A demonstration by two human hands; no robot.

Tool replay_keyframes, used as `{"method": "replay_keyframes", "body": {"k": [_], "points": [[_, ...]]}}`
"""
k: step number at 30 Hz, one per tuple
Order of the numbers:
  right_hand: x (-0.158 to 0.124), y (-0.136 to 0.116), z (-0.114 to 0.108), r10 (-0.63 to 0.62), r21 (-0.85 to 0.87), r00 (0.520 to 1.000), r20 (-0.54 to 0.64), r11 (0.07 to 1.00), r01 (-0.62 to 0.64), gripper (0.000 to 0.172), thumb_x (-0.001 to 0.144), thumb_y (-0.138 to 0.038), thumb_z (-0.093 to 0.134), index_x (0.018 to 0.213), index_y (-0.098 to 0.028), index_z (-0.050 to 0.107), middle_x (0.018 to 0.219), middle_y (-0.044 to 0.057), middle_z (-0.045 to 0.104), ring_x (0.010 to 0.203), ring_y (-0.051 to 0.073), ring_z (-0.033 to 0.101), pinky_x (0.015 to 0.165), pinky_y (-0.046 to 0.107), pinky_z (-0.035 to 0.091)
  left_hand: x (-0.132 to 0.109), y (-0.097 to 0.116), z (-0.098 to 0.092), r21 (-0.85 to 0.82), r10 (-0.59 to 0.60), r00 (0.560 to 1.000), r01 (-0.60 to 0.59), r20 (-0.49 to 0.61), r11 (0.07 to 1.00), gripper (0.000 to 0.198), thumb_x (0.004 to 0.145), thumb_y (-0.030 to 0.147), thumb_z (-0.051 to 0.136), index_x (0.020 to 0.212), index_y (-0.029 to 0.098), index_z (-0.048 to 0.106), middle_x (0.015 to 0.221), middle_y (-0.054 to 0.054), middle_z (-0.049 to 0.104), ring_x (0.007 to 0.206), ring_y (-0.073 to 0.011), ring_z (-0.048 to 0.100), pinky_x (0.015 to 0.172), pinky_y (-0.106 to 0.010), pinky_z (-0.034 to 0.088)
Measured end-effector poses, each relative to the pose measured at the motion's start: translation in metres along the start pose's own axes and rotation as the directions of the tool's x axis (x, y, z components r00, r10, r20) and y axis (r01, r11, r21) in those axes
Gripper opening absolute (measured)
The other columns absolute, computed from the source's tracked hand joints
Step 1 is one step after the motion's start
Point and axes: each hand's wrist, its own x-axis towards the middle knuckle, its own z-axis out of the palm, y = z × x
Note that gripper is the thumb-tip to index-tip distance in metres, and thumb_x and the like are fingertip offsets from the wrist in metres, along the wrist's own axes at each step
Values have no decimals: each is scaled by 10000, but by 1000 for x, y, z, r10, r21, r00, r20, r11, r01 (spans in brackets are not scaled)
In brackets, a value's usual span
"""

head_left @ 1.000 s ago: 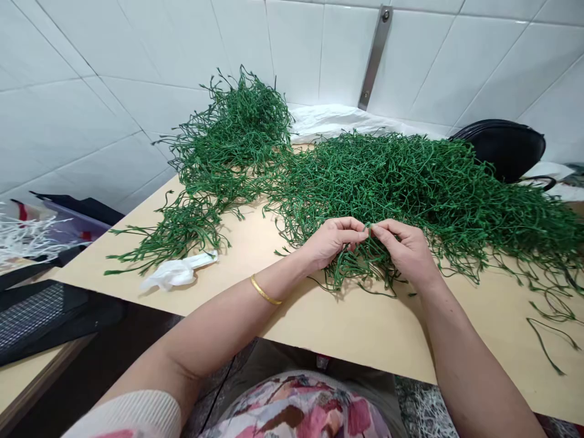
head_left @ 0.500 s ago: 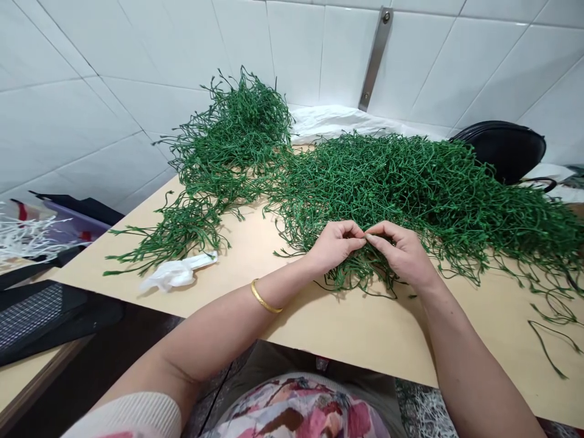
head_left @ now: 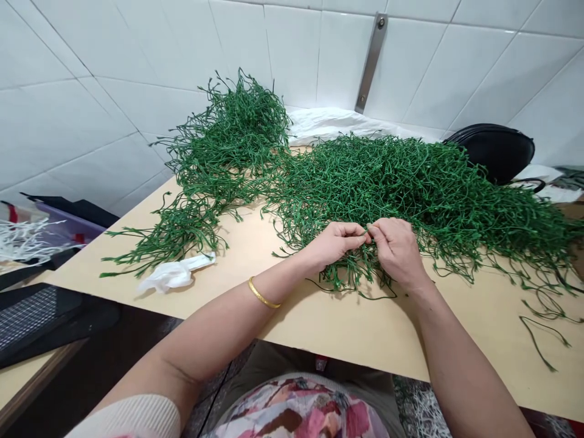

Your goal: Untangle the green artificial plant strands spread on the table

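"Where do the green strands (head_left: 365,182) lie?"
"They are heaped across the table (head_left: 319,328)."
"And the hands?"
"Strands are pinched by the left hand (head_left: 335,243) and the right hand (head_left: 396,249) at the table's middle."
"What else is there?"
"A black bag (head_left: 490,152) is set at the table's far edge, its contents hidden; a white wad (head_left: 171,274) lies on the table's left."
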Motion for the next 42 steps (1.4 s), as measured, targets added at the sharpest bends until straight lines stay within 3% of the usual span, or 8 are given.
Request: {"method": "replay_keyframes", "body": {"k": [3, 8, 12, 16, 21, 26, 36, 42], "points": [[3, -4, -2, 186, 408, 983, 8, 896, -173, 327, 859, -363, 409, 591, -187, 473, 575, -19, 460, 555, 108, 402, 600, 270, 335, -1, 2, -2, -73, 9, 1000, -7, 28, 997, 158, 673, 281, 605, 715, 129, 623, 534, 47, 435, 511, -55, 334, 516, -224, 226], [9, 23, -8, 562, 878, 822, -96, 436, -196, 324, 757, -468, 522, 590, -202, 445, 482, -74, 298, 507, 103, 417, 646, 298, 429, -2, -1, -5, -78, -63, 997, 67, 51, 995, 185, 662, 299, 631, 746, 136, 648, 505, 48, 430, 462, -42, 318, 476, -220, 201], [8, 43, -9, 543, 599, 763, -351, 756, -263, 240, 699, -393, 610, 817, -185, 591, 760, 10, 554, 709, 137, 523, 744, 339, 437, 2, -4, -6, -244, -124, 989, 103, -75, 964, 173, 650, 208, 625, 803, 128, 622, 570, 35, 509, 494, -41, 420, 498, -198, 292], [2, 27, -12, 302, 223, 847, -437, 949, -223, 242, 802, -342, 502, 958, -196, 615, 986, 72, 595, 917, 200, 534, 824, 387, 411, 3, -5, -5, -312, -123, 986, 83, -112, 947, 240, 589, 75, 595, 823, 125, 578, 591, 27, 560, 570, -69, 531, 563, -202, 375], [-3, -3, -18, 121, 325, 979, -163, 944, -62, 235, 848, -352, 451, 848, -201, 631, 892, 65, 629, 861, 187, 560, 795, 342, 423, 2, -5, -2, -256, -66, 987, 27, -146, 966, 200, 608, 57, 573, 792, 121, 529, 561, 21, 585, 495, -60, 511, 533, -200, 383], [-3, -4, -18, 84, 417, 992, 99, 901, -118, 275, 808, -429, 495, 909, -200, 610, 911, 53, 632, 874, 185, 571, 785, 325, 431, 3, -4, -1, -263, -56, 970, -9, -238, 965, 140, 641, 63, 564, 745, 125, 494, 538, 28, 573, 429, -47, 466, 492, -198, 380], [-1, 1, -6, 206, 415, 976, 65, 884, -215, 149, 767, -303, 555, 740, -174, 623, 700, 10, 613, 661, 138, 541, 635, 270, 414, -1, -2, 0, -100, 65, 973, -89, -223, 991, 111, 618, 138, 617, 714, 121, 564, 573, 46, 539, 496, -42, 461, 515, -193, 372], [-1, 5, -7, 302, 504, 953, 21, 820, -271, 164, 769, -329, 558, 797, -178, 617, 645, 1, 592, 604, 127, 533, 584, 261, 413, 1, -3, 0, -119, -1, 957, -35, -290, 992, 126, 592, 117, 611, 704, 128, 557, 569, 52, 519, 499, -43, 442, 533, -202, 357]]}}
